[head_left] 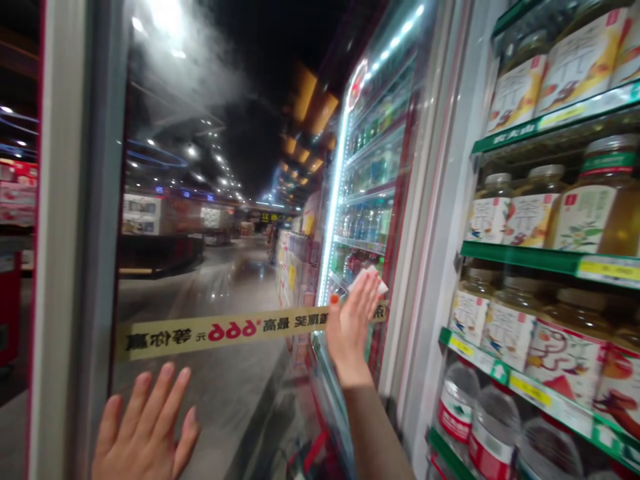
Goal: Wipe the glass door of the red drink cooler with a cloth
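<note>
From the head view, the right hand (353, 330) is open and flat, its fingertips pressing a white cloth (368, 280) onto the glass door (200, 280) of a drinks cooler; the left hand (145, 427) is open, empty and spread, lower down and well left of the cloth.

Retail shop aisle; glass-door drinks cooler (370, 187) (LED-lit, bottles racked inside) beside green shelves (520, 252) of labelled jars (583, 67) with yellow price strips (607, 269).
</note>
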`<state>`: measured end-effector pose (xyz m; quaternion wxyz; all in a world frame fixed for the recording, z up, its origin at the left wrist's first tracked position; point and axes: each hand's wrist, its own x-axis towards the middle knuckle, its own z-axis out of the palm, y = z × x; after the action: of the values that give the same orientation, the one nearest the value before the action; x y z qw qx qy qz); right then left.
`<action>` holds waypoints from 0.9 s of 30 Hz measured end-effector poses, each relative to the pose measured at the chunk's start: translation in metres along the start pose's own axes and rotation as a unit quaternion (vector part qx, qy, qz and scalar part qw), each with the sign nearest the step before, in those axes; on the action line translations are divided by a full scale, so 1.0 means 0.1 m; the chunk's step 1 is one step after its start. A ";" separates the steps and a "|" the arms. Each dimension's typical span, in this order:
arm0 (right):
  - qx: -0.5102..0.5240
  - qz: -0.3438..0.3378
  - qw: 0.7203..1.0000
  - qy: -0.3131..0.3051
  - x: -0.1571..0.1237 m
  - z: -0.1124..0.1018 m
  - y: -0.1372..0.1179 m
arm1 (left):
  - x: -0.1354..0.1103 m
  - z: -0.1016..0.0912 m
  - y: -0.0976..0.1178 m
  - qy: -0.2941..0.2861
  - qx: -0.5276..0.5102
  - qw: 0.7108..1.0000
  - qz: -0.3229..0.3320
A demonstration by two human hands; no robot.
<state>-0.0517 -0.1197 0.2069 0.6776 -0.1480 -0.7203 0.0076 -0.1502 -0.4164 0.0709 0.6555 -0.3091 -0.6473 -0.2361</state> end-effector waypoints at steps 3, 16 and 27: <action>0.019 -0.196 0.976 -0.092 -0.14 -0.02 -0.65 | -0.01 0.00 0.02 -0.004 -0.023 0.999 -0.033; 0.022 0.072 0.997 0.025 0.75 0.00 0.15 | 0.06 -0.03 0.05 -0.012 -0.021 0.999 -0.021; 0.076 -0.307 0.946 -0.076 -0.20 0.11 -0.99 | 0.04 -0.03 0.01 -0.028 -0.036 0.999 -0.028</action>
<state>-0.0813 -0.2165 0.2070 0.5996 0.1332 -0.7775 -0.1346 -0.1469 -0.4173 0.0748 0.6189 -0.3211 -0.6647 -0.2685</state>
